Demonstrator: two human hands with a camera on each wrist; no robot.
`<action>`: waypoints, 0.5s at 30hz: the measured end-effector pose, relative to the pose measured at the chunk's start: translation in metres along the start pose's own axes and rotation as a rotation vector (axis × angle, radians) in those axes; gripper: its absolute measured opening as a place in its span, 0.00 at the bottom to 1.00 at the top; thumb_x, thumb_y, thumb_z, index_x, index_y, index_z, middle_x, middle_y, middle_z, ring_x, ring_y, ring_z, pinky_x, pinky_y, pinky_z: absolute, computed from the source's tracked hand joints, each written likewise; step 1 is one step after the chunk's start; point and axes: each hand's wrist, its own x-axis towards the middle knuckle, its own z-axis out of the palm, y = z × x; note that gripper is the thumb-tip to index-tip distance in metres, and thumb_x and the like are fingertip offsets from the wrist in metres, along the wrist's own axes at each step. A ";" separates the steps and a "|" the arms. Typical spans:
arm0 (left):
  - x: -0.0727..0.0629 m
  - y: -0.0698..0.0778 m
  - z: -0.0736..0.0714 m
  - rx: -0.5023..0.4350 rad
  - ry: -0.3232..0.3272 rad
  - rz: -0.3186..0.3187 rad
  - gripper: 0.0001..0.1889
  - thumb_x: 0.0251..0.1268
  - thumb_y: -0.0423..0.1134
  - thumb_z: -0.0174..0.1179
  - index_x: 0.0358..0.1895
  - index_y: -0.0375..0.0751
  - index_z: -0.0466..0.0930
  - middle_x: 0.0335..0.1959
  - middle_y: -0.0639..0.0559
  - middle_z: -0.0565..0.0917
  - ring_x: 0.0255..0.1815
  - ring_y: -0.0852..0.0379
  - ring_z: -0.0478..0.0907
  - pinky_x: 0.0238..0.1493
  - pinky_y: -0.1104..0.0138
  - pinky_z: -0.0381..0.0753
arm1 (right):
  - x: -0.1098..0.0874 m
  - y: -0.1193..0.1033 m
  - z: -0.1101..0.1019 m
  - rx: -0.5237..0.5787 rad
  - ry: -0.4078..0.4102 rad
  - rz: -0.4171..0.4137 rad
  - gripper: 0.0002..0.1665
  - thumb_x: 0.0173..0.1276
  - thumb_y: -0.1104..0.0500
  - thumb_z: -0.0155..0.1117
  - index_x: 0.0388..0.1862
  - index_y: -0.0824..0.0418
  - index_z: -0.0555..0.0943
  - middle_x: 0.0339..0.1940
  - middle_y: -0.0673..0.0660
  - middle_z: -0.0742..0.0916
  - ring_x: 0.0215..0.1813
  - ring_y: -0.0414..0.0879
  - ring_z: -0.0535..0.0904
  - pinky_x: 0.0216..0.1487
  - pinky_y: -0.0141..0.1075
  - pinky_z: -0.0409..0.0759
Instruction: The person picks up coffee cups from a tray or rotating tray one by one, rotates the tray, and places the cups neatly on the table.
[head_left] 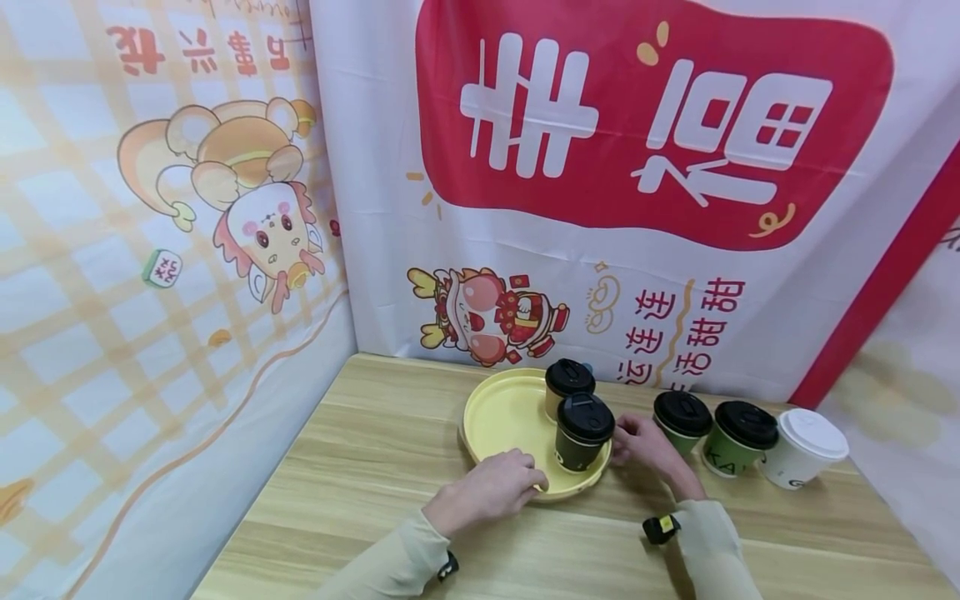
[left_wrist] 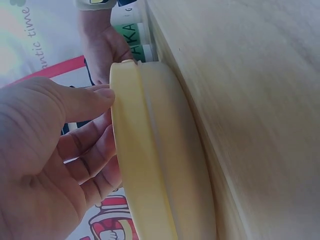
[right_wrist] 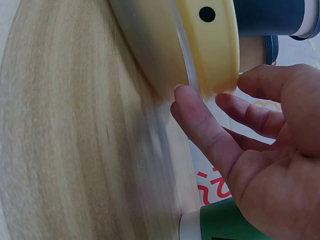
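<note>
A round yellow tray (head_left: 502,417) with a low rim sits on the wooden table, on a paler base. On its right half stand a dark cup (head_left: 579,454) and, behind it, a brown cup (head_left: 552,404), both with black lids. At the tray's front edge, my left hand (head_left: 495,487) pinches the rim, its thumb on top and its other fingers curled beside it in the left wrist view. My right hand (head_left: 648,446) holds the right edge. In the right wrist view, its thumb meets the rim while a finger touches the lower side.
To the right of my right hand stand two green cups with black lids, the nearer-to-hand green cup (head_left: 678,433) and another green cup (head_left: 723,454), then a white cup (head_left: 795,462). Printed cloth (head_left: 375,250) hangs behind the table (head_left: 360,467) and along its left side.
</note>
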 end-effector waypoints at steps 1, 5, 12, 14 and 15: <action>-0.001 -0.001 0.000 -0.003 -0.002 -0.001 0.07 0.66 0.44 0.62 0.44 0.59 0.86 0.36 0.62 0.83 0.39 0.63 0.77 0.40 0.73 0.76 | 0.000 0.000 0.000 0.001 -0.003 -0.001 0.11 0.73 0.61 0.55 0.37 0.70 0.77 0.29 0.65 0.83 0.28 0.50 0.82 0.32 0.39 0.84; -0.005 -0.005 -0.001 -0.014 -0.011 -0.010 0.06 0.67 0.44 0.62 0.43 0.59 0.86 0.36 0.62 0.83 0.40 0.63 0.78 0.42 0.72 0.77 | 0.000 0.001 0.000 0.025 -0.018 0.008 0.11 0.74 0.61 0.55 0.38 0.71 0.76 0.30 0.65 0.83 0.29 0.51 0.83 0.34 0.41 0.85; -0.014 -0.018 -0.003 -0.025 -0.019 -0.020 0.06 0.67 0.44 0.61 0.42 0.59 0.87 0.35 0.62 0.82 0.38 0.63 0.77 0.42 0.71 0.76 | 0.000 0.000 0.000 0.029 -0.021 0.026 0.10 0.74 0.62 0.53 0.40 0.70 0.77 0.31 0.61 0.84 0.30 0.50 0.84 0.35 0.41 0.86; -0.016 -0.022 -0.003 -0.030 -0.028 -0.023 0.06 0.67 0.44 0.61 0.41 0.59 0.87 0.35 0.62 0.82 0.38 0.63 0.77 0.42 0.72 0.76 | 0.000 0.001 0.000 0.025 -0.019 0.029 0.11 0.74 0.62 0.53 0.40 0.70 0.77 0.32 0.61 0.84 0.31 0.50 0.84 0.35 0.41 0.86; -0.017 -0.024 -0.003 -0.035 -0.036 -0.027 0.06 0.68 0.44 0.61 0.41 0.59 0.87 0.35 0.62 0.82 0.38 0.63 0.76 0.42 0.72 0.76 | 0.000 0.001 0.000 0.021 -0.022 0.026 0.11 0.74 0.61 0.54 0.40 0.70 0.77 0.32 0.61 0.84 0.31 0.51 0.84 0.35 0.41 0.86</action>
